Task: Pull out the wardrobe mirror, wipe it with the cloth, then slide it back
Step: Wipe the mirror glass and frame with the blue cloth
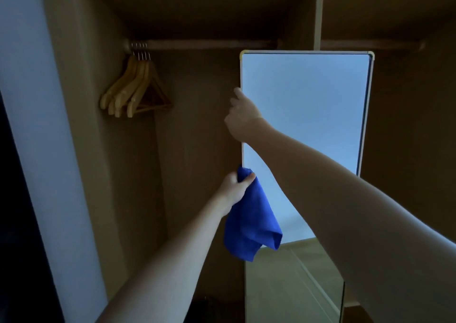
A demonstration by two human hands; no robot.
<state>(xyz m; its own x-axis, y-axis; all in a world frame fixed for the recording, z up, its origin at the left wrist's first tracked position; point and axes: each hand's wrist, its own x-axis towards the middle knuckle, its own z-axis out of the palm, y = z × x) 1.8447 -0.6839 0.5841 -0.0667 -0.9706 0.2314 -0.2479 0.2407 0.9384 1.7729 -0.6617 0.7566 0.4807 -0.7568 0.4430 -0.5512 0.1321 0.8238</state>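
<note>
My right grip [243, 115] is curled round the left edge of the mirror [306, 115]; my left grip [235, 187], just below it, clutches the blue cloth [249, 224], which hangs down over the mirror's lower left edge; the mirror stands upright, facing me, in the open wardrobe [197, 125]; wooden hangers [135, 90] hang from the rail [202, 44] at upper left.

Two bare forearms, no sleeves, left hand [234, 187], right hand [243, 115]
</note>
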